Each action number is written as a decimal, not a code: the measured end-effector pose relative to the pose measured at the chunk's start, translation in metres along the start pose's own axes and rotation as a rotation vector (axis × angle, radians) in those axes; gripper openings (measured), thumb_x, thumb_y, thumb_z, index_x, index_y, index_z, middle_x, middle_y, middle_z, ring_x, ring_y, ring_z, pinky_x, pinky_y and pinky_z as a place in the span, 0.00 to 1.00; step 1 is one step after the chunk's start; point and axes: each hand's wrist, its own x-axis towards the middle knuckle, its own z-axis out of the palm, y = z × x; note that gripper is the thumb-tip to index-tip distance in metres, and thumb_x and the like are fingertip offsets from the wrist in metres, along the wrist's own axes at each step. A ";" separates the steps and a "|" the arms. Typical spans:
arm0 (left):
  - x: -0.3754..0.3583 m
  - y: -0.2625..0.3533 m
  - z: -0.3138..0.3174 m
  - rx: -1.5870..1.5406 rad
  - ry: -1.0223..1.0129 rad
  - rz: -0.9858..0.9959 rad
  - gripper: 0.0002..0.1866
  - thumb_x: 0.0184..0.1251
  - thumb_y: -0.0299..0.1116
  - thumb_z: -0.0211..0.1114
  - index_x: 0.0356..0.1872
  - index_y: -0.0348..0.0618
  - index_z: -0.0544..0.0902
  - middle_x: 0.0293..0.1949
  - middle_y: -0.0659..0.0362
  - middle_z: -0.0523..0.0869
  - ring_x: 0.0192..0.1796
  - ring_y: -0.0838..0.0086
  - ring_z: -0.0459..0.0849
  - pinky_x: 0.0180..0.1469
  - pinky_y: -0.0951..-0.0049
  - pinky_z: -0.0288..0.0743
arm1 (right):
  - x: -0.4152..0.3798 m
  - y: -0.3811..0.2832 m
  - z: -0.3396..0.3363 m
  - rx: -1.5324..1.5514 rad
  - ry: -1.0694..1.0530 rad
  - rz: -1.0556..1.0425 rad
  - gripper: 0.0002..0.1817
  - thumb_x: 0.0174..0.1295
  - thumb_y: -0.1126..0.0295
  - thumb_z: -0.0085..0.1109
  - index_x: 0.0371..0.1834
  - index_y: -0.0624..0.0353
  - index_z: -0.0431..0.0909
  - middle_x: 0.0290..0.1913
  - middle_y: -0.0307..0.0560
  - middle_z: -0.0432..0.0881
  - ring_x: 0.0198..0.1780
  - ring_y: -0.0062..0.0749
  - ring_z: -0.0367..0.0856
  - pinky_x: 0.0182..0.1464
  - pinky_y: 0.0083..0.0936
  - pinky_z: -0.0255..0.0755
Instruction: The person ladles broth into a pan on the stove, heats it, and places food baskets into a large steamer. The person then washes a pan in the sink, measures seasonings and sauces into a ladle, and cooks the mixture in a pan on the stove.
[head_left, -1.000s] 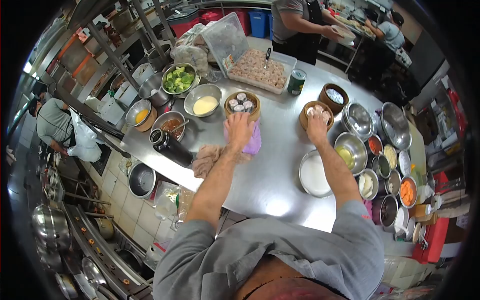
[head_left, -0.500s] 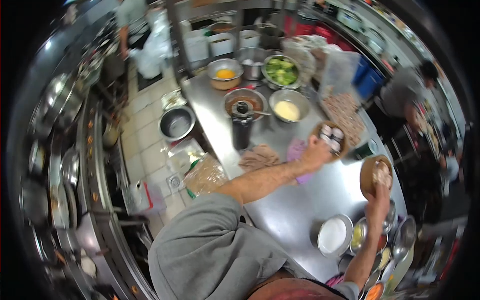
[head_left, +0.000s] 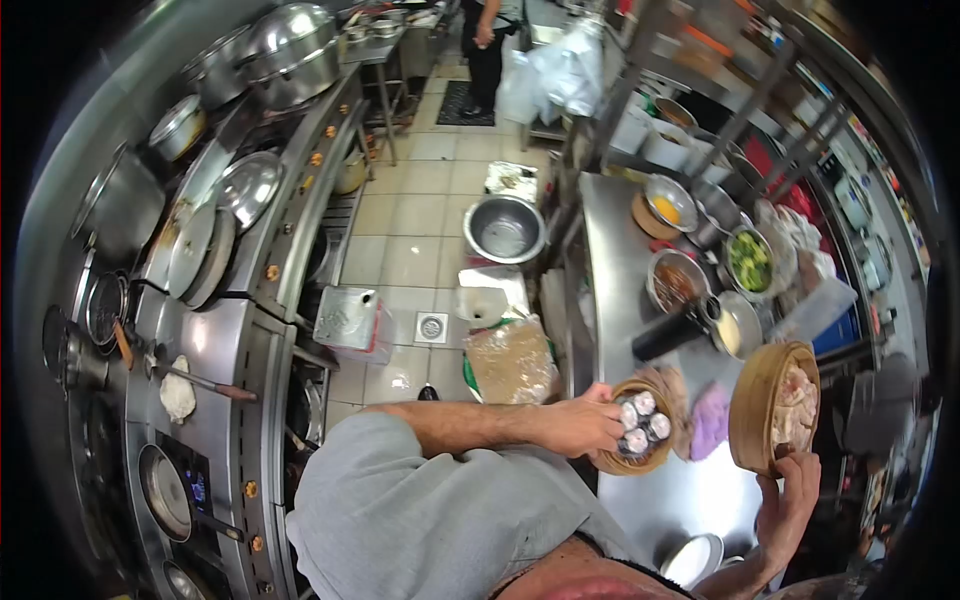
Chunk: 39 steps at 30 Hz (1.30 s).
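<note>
My left hand (head_left: 578, 425) grips the rim of a small bamboo steamer basket (head_left: 636, 437) that holds several round dumplings with dark tops. It is lifted off the steel table (head_left: 612, 262). My right hand (head_left: 792, 499) holds a second, larger bamboo steamer (head_left: 768, 407) from below, tilted on its side, with pale pieces of food inside. A purple cloth (head_left: 711, 424) and a brownish rag (head_left: 672, 381) lie on the table between the two baskets.
On the table stand a black bottle (head_left: 670, 334), bowls of brown sauce (head_left: 677, 281), broccoli (head_left: 750, 261), pale batter (head_left: 738, 326) and yolk (head_left: 668, 208). A steel bowl (head_left: 505, 229) sits on the tiled floor. Stove range with woks (head_left: 214, 240) lies left. A person (head_left: 486, 40) stands far back.
My view has swung left toward the stove and floor. Both steamer baskets have come up off the table, and the right one now tilts on its side.
</note>
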 end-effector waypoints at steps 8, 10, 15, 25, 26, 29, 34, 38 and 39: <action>-0.204 -0.071 -0.128 0.423 0.087 -0.419 0.07 0.45 0.31 0.62 0.28 0.53 0.77 0.28 0.68 0.71 0.40 0.73 0.70 0.45 0.59 0.55 | 0.169 -0.122 0.108 0.163 0.000 -0.182 0.14 0.38 0.79 0.60 0.30 0.63 0.70 0.33 0.51 0.72 0.36 0.50 0.69 0.38 0.37 0.62; -0.247 -0.080 -0.168 0.596 0.194 -0.585 0.09 0.42 0.30 0.62 0.28 0.53 0.79 0.30 0.69 0.72 0.42 0.74 0.70 0.45 0.60 0.56 | 0.212 -0.148 0.135 0.203 -0.012 -0.220 0.14 0.39 0.79 0.61 0.31 0.62 0.69 0.32 0.50 0.72 0.36 0.48 0.69 0.39 0.35 0.63; -0.341 -0.109 -0.247 0.831 0.300 -0.930 0.11 0.44 0.29 0.62 0.32 0.54 0.80 0.31 0.69 0.74 0.42 0.74 0.71 0.47 0.59 0.55 | 0.308 -0.202 0.189 0.266 -0.001 -0.368 0.13 0.39 0.78 0.61 0.30 0.62 0.70 0.32 0.49 0.72 0.37 0.47 0.69 0.39 0.36 0.63; -0.455 -0.216 -0.385 1.108 0.485 -1.232 0.12 0.45 0.34 0.68 0.35 0.51 0.81 0.30 0.68 0.76 0.40 0.73 0.72 0.48 0.62 0.55 | 0.470 -0.246 0.290 0.281 -0.098 -0.546 0.14 0.39 0.76 0.62 0.30 0.59 0.70 0.33 0.44 0.72 0.38 0.42 0.69 0.39 0.33 0.63; -0.465 -0.233 -0.398 1.132 0.496 -1.249 0.12 0.46 0.36 0.67 0.35 0.51 0.81 0.30 0.67 0.76 0.40 0.73 0.72 0.48 0.62 0.55 | 0.489 -0.247 0.301 0.255 -0.114 -0.562 0.14 0.38 0.76 0.62 0.30 0.59 0.70 0.33 0.44 0.72 0.39 0.42 0.69 0.39 0.33 0.63; -0.491 -0.287 -0.437 1.183 0.544 -1.309 0.12 0.45 0.35 0.67 0.34 0.51 0.82 0.30 0.67 0.76 0.40 0.73 0.72 0.48 0.62 0.55 | 0.548 -0.249 0.329 0.230 -0.111 -0.626 0.15 0.37 0.75 0.63 0.30 0.59 0.70 0.32 0.44 0.71 0.39 0.41 0.69 0.39 0.33 0.63; -0.526 -0.366 -0.497 1.225 0.600 -1.369 0.10 0.46 0.34 0.66 0.32 0.49 0.80 0.31 0.66 0.75 0.41 0.71 0.71 0.46 0.61 0.54 | 0.652 -0.264 0.372 0.196 -0.127 -0.707 0.16 0.36 0.76 0.64 0.30 0.58 0.71 0.32 0.42 0.71 0.40 0.39 0.69 0.40 0.32 0.63; -0.555 -0.417 -0.530 1.261 0.649 -1.409 0.11 0.45 0.33 0.67 0.33 0.50 0.80 0.31 0.66 0.75 0.42 0.71 0.70 0.46 0.60 0.54 | 0.727 -0.292 0.404 0.226 -0.154 -0.737 0.16 0.37 0.76 0.64 0.31 0.57 0.71 0.33 0.41 0.71 0.41 0.38 0.69 0.40 0.33 0.63; -0.564 -0.428 -0.538 1.267 0.654 -1.416 0.11 0.45 0.33 0.67 0.33 0.50 0.80 0.31 0.66 0.75 0.42 0.71 0.70 0.46 0.60 0.54 | 0.745 -0.299 0.414 0.227 -0.153 -0.746 0.16 0.37 0.76 0.64 0.31 0.57 0.71 0.33 0.41 0.71 0.41 0.38 0.69 0.40 0.33 0.63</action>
